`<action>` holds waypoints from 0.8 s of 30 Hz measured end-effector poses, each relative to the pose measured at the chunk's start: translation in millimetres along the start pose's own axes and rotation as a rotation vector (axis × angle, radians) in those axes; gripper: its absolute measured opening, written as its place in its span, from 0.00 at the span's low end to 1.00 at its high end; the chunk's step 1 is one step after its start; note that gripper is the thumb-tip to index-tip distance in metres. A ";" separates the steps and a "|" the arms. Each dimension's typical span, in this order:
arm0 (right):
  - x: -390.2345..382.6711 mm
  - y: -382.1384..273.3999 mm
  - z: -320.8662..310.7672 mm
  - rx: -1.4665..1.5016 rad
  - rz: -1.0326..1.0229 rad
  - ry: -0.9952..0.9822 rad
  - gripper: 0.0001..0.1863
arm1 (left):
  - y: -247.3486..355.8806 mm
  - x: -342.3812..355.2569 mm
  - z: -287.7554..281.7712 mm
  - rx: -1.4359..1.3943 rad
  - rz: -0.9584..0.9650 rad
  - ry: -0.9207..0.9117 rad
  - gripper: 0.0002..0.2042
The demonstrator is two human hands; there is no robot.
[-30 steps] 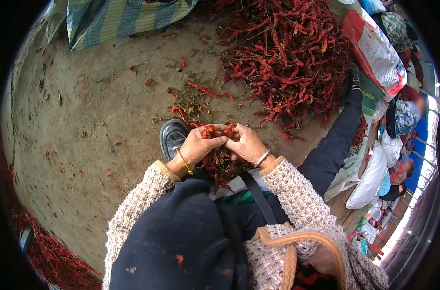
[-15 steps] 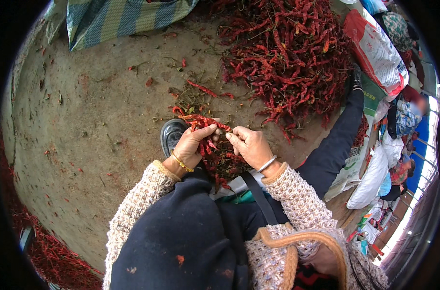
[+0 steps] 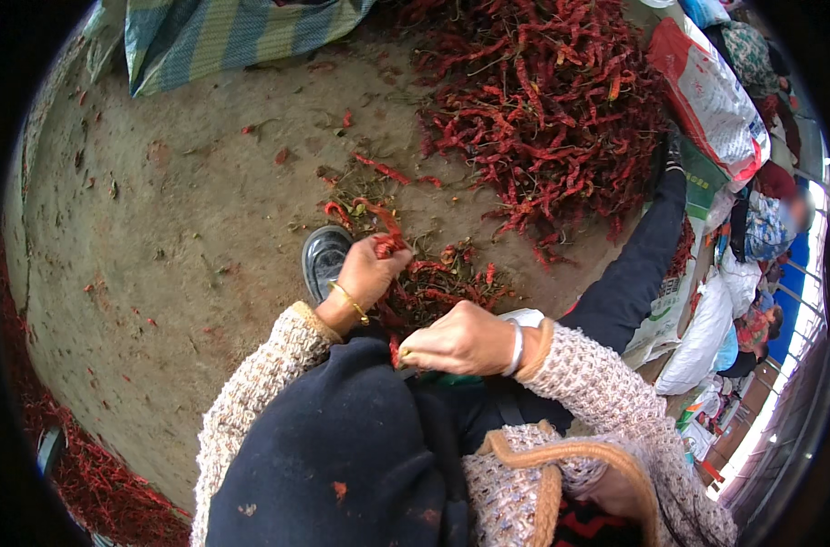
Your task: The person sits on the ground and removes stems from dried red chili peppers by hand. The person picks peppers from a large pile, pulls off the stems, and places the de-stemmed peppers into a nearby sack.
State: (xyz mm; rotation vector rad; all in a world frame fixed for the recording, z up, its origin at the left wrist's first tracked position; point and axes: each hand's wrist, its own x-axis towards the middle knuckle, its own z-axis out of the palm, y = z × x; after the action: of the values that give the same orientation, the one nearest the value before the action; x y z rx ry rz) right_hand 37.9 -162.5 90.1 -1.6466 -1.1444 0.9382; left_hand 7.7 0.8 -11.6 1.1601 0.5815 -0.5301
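Several dried red chillies [image 3: 389,239] stick out of my left hand [image 3: 367,275], which is closed around them beside my dark shoe [image 3: 324,255]. My right hand [image 3: 465,339] is low in front of my lap, its fingertips pinched together. A bit of red chilli [image 3: 395,352] shows at those fingertips, with a greenish end between them, partly hidden. Between and beyond my hands lies a small pile of chillies and stems [image 3: 442,283] on the ground. Loose stalks [image 3: 355,190] and a single chilli [image 3: 383,169] lie just past my left hand.
A big heap of dried red chillies [image 3: 542,118] rises at the far right, against my outstretched leg [image 3: 638,246]. A striped woven sack [image 3: 242,41] lies at the far left, a red-and-white sack [image 3: 711,96] at right. More chillies [image 3: 105,483] spread at lower left. Other people sit far right.
My hands have moved apart. The right one has drawn back toward my lap, pinching a chilli; the left has turned over and closed more tightly on its chillies.
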 end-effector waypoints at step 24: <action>19.5 73.2 6.8 -0.133 0.648 0.381 0.11 | 3.3 -3.8 -2.7 -0.087 0.031 -0.058 0.10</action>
State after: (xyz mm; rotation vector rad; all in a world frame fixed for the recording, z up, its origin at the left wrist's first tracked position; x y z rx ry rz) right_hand 57.5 -154.8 16.9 -2.2485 -0.4170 0.8849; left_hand 6.8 4.7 -7.5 1.0666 0.5311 -0.5060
